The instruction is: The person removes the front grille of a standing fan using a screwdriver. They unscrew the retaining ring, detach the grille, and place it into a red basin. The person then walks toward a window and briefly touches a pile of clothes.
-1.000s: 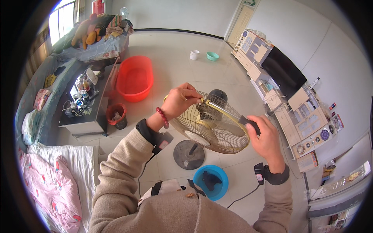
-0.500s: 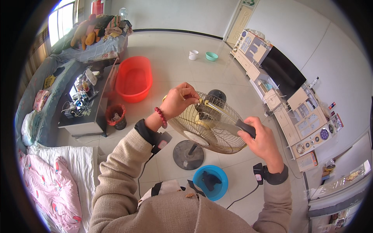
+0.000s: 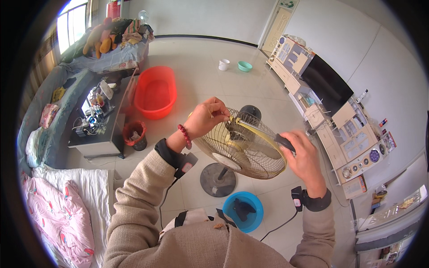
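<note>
Left hand (image 3: 206,118) pinches the top rim of the wire fan guard (image 3: 243,147), fingers curled closed on the yellow edge band near the clip. Right hand (image 3: 305,158) is closed around the dark handle of a screwdriver (image 3: 268,134); its shaft runs up-left across the guard, tip right beside the left fingertips at the rim. The pedestal fan (image 3: 241,143) stands on its round grey base (image 3: 217,179) on the tiled floor, head tilted back toward the person, straight in front of the torso. Blue basin (image 3: 243,210) with a dark item inside sits just beside the base, nearer the person; red tub (image 3: 155,91) well apart on the left, small red waste bin (image 3: 135,133) by the low table (image 3: 96,134). Cannot tell whether the tip is seated in a screw or prying a clip, too small. To do this step well, judged from the frame: keep the left grip firm so the guard does not swing, keep the shaft in line with the fastener rather than slanted, light pressure, left fingertips clear of the tip in case it slips, and watch that the fan does not rock on its stand.
</note>
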Demonstrator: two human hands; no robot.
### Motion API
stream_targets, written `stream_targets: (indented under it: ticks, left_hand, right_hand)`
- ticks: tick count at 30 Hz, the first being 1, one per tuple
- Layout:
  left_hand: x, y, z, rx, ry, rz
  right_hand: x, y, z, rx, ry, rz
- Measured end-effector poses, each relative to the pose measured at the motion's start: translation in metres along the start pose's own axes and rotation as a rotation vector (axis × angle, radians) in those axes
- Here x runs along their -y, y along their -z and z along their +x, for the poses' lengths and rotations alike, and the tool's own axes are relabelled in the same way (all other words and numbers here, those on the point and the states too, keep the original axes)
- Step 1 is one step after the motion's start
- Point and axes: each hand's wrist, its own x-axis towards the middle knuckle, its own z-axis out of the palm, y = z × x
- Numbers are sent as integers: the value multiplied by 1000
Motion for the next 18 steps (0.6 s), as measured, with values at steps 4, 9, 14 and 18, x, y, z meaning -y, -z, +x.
stream_targets:
  ticks: [4, 9, 14, 18]
  left_hand:
    - [3, 2, 0, 21, -6, 27]
    - [5, 1, 0, 27, -65, 12]
    - [6, 1, 0, 28, -54, -8]
    - [8, 1, -3, 11, -59, -6]
  right_hand:
    - [-3, -3, -3, 46, -76, 132]
    - [-6, -6, 1, 25, -41, 46]
    - [-7, -4, 4, -16, 54, -13]
    - [-5, -5, 2, 49, -36, 77]
